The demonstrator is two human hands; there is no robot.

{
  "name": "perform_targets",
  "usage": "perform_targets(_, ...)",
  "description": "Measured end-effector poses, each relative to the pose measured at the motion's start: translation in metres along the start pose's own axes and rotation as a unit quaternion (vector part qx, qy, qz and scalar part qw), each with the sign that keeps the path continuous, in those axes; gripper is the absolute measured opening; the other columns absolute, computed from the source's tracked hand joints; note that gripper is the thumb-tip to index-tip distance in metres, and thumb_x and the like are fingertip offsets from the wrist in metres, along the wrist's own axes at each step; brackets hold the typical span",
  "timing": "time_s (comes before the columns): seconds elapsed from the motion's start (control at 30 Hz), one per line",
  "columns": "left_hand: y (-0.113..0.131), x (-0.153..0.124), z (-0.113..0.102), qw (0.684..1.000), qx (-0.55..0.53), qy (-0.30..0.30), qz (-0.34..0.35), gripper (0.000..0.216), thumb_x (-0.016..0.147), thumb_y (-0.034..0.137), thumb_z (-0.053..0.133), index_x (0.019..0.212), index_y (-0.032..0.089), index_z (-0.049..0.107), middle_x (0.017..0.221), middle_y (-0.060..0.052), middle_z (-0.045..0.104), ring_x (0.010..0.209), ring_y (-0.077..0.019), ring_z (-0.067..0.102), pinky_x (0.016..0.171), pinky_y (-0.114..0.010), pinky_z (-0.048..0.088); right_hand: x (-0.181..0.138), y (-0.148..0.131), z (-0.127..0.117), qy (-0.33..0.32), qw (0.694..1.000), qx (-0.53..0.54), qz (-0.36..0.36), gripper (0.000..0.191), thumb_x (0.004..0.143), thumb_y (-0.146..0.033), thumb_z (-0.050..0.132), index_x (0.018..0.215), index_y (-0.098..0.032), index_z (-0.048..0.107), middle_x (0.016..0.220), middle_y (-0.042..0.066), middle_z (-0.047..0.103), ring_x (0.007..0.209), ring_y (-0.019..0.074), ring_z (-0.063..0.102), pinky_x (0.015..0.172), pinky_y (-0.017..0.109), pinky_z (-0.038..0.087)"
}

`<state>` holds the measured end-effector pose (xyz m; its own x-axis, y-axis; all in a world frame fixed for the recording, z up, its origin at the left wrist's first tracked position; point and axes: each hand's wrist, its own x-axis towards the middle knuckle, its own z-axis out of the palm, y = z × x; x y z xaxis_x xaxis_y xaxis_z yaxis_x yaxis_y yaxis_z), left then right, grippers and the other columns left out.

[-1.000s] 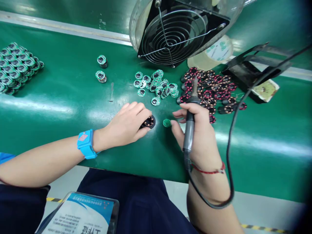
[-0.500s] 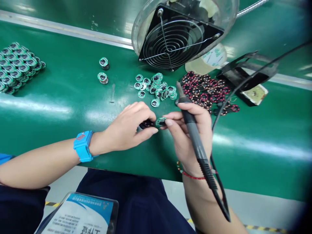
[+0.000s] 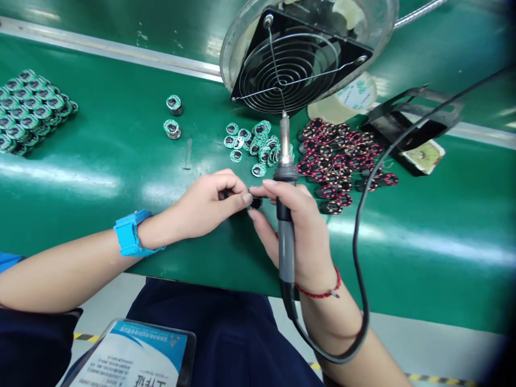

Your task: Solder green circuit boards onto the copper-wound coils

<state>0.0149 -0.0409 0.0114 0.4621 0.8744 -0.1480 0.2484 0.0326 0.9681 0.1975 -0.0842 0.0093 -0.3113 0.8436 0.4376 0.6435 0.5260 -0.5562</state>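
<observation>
My left hand [image 3: 209,203] and my right hand [image 3: 300,228] meet fingertip to fingertip over a small black round coil part [image 3: 255,202], which both pinch just above the green belt [image 3: 100,161]. A small green round circuit board that was there is now hidden between the fingers. My right hand also grips a soldering iron [image 3: 284,183] across its palm, tip pointing away towards the fan [image 3: 298,54]. Its black cord [image 3: 358,252] loops to the right. A blue wrist strap [image 3: 129,234] is on my left wrist.
A heap of small green round boards [image 3: 258,142] lies beyond my hands, a heap of black and red coils [image 3: 342,158] to its right. Two stacked parts [image 3: 173,115] and a large batch of assembled pieces [image 3: 28,110] lie left. A black iron stand [image 3: 411,129] sits right.
My right hand picked the green board off the belt and brought it to the black coil in my left hand. The soldering iron swung from leaning left to pointing straight away.
</observation>
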Motion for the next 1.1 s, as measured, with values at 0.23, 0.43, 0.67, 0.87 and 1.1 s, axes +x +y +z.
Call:
perform_targets(0.23,-0.012,0.001,-0.002,0.957,0.264,-0.060,0.101,0.043,0.086,0.030,0.066,0.124,0.014,0.054,0.121,-0.012,0.057,0.111,-0.0268,0.050,0.097,-0.046,0.043,-0.009,0.021,-0.002,0.055,0.995,0.045,0.064,0.058,0.086,-0.018,0.067,0.137,-0.034,0.045,0.111,0.004,0.069,0.101,0.0228,0.068,0.082,0.042,0.058)
perform_targets(0.43,-0.020,0.003,0.012,0.914,0.386,-0.060,0.114,0.017,0.097,0.025,0.051,0.106,0.014,0.061,0.108,-0.010,0.060,0.101,-0.0260,0.049,0.088,-0.041,0.041,-0.015,0.030,0.003,0.077,0.977,0.154,0.124,0.058,0.084,-0.018,0.069,0.136,-0.031,0.046,0.113,0.006,0.067,0.099,0.0208,0.068,0.082,0.039,0.058)
perform_targets(0.67,-0.024,0.003,0.007,0.917,0.380,-0.034,0.115,0.016,0.085,0.016,0.054,0.101,0.016,0.055,0.104,-0.008,0.058,0.094,-0.0236,0.048,0.080,-0.038,0.039,-0.012,0.015,0.016,-0.024,0.992,0.114,0.056,0.058,0.085,-0.014,0.065,0.136,-0.032,0.044,0.109,0.000,0.070,0.105,0.0193,0.067,0.097,0.041,0.057)
perform_targets(0.87,-0.023,0.006,-0.006,0.934,0.330,-0.061,0.122,0.013,0.087,0.011,0.053,0.099,0.016,0.055,0.100,-0.007,0.059,0.095,-0.0230,0.049,0.084,-0.039,0.040,-0.013,0.019,0.011,-0.005,0.995,0.084,0.049,0.062,0.083,-0.012,0.068,0.137,-0.033,0.044,0.108,0.002,0.071,0.103,0.0206,0.067,0.095,0.043,0.056)
perform_targets(1.1,-0.021,0.006,-0.007,0.934,0.297,-0.071,0.185,0.019,0.088,0.006,0.050,0.101,0.017,0.057,0.101,-0.007,0.058,0.097,-0.0211,0.049,0.085,-0.036,0.042,-0.019,0.026,0.011,0.061,0.976,0.170,0.123,0.060,0.083,-0.020,0.071,0.136,-0.032,0.047,0.113,0.004,0.067,0.104,0.0235,0.066,0.095,0.048,0.054)
